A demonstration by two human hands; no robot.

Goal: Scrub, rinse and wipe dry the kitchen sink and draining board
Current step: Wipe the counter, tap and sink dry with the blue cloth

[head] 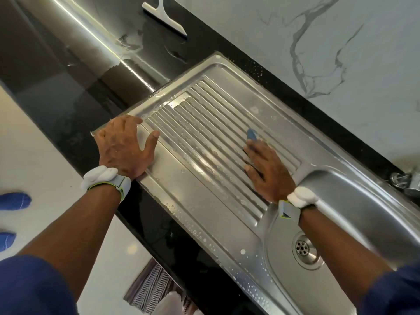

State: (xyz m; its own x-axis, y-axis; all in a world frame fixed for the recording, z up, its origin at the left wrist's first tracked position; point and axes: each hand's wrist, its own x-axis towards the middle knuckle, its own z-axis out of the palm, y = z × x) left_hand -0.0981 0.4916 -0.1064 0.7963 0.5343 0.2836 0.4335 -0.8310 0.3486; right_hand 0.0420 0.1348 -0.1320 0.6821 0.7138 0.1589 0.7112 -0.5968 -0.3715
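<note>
Left fingers [133, 121]: spread and flat, thumb splayed toward the ribs.
Left hand [123, 147]: pressed on the left end rim of the draining board [204, 123], right at its corner.
Right fingers [251, 151]: laid fairly straight and close together, thumb apart; blurred.
Right hand [267, 172]: flat on the ribbed area, near its right end.
Blue pad [251, 134]: under the right fingertips, far edge poking out beyond them, touching the ribs.
Open room: bare wet ribs between the two hands, dotted with suds and droplets.
Edges: black countertop [75, 105] bordering the board on the left and near sides; narrow black strip, then marbled wall [306, 30], on the far side.
Sink bowl [281, 237]: right of the ribs, under the right forearm; holding only its drain [305, 247] and droplets.
Squeegee [166, 18]: on the far-left countertop, well apart from both hands.
</note>
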